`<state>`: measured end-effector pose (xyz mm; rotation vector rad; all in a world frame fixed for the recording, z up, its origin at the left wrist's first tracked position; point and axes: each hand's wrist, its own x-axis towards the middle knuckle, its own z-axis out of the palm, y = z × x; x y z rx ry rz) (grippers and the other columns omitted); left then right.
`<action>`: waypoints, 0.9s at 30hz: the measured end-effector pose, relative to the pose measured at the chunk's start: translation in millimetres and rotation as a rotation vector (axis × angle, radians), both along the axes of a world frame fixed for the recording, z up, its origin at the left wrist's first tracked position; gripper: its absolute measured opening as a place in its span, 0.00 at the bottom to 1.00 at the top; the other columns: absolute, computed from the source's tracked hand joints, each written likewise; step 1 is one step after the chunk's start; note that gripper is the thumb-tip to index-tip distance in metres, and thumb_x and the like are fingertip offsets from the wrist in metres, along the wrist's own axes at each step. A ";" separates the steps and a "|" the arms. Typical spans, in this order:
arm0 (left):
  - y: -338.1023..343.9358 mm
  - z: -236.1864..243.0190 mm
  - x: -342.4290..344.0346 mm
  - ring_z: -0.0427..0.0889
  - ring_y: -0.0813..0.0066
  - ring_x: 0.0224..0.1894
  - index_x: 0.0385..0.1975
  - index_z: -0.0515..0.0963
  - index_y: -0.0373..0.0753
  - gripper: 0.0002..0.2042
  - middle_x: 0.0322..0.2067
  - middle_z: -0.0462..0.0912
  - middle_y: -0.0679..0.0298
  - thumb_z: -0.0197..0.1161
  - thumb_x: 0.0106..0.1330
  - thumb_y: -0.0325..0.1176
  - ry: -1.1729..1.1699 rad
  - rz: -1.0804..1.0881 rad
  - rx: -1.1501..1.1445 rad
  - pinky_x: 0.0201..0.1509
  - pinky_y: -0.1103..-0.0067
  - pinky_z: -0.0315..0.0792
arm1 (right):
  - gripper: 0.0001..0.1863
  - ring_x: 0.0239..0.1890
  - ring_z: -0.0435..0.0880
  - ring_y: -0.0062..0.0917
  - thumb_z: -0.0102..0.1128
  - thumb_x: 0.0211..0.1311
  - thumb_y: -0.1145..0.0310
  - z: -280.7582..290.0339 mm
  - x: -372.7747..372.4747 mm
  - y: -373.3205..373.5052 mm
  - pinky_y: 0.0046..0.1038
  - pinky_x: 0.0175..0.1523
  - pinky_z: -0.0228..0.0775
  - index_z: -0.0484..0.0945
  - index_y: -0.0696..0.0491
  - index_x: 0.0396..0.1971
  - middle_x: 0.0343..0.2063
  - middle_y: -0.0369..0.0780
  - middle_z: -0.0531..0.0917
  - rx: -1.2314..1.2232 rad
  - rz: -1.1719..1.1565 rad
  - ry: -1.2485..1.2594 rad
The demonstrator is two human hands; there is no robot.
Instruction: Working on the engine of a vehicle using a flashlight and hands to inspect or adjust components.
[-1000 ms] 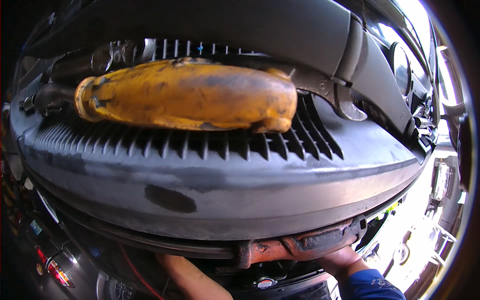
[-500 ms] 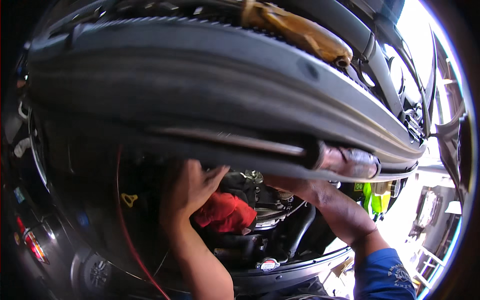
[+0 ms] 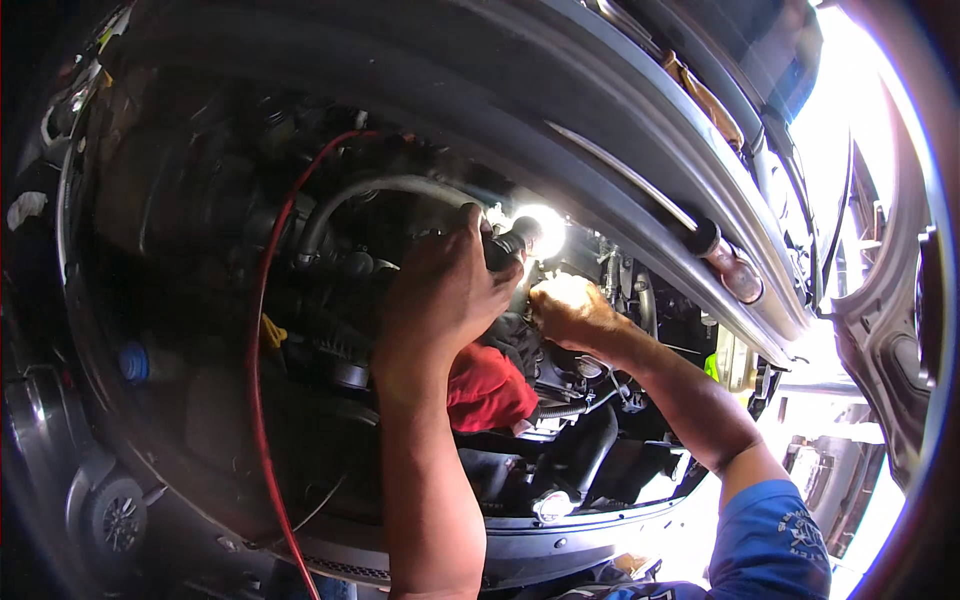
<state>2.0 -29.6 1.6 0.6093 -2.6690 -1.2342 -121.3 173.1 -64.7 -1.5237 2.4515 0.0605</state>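
In the middle of the engine bay my left hand [image 3: 455, 285] is closed around a short black flashlight [image 3: 508, 250]. Its beam makes a bright white spot among the engine parts. Just right of that and a little lower, my right hand [image 3: 578, 312] is curled in the light. Whatever its fingers grip is hidden. A red cloth [image 3: 487, 388] lies below the two hands, close to my left wrist. Beyond my left hand a grey hose [image 3: 375, 188] curves over the dark engine.
A long screwdriver [image 3: 735, 270] lies on the dark body edge above my right arm. A red cable [image 3: 258, 360] hangs down on the left. Nearer me are the radiator cap [image 3: 552, 507] and a black hose [image 3: 585, 445]. A yellow loop handle [image 3: 271, 332] stands left.
My view has moved in closer to the engine bay, and the dark body edge now sits higher. The flashlight's glow has come into sight between my hands. My right hand is now visible.
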 end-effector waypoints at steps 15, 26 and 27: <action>2.1 -5.8 -1.4 0.83 0.47 0.50 0.55 0.73 0.36 0.26 0.47 0.82 0.47 0.69 0.65 0.48 0.064 -0.047 0.011 0.54 0.61 0.75 | 0.13 0.41 0.84 0.47 0.60 0.60 0.63 -3.2 -6.6 3.3 0.43 0.49 0.78 0.80 0.58 0.36 0.34 0.53 0.84 0.075 -0.071 -0.156; -0.1 1.1 -2.5 0.83 0.46 0.49 0.50 0.74 0.36 0.23 0.45 0.83 0.47 0.68 0.66 0.47 0.016 -0.056 0.135 0.53 0.62 0.75 | 0.11 0.37 0.85 0.49 0.60 0.60 0.64 -11.1 -7.4 8.8 0.45 0.46 0.78 0.80 0.57 0.35 0.31 0.51 0.84 0.004 -0.055 -0.156; 0.1 1.7 -2.7 0.83 0.46 0.49 0.50 0.74 0.36 0.23 0.45 0.83 0.47 0.68 0.66 0.47 0.000 -0.064 0.139 0.53 0.62 0.75 | 0.11 0.37 0.84 0.49 0.60 0.60 0.64 -11.5 -7.5 9.5 0.45 0.46 0.77 0.80 0.57 0.35 0.31 0.51 0.84 -0.001 -0.032 -0.155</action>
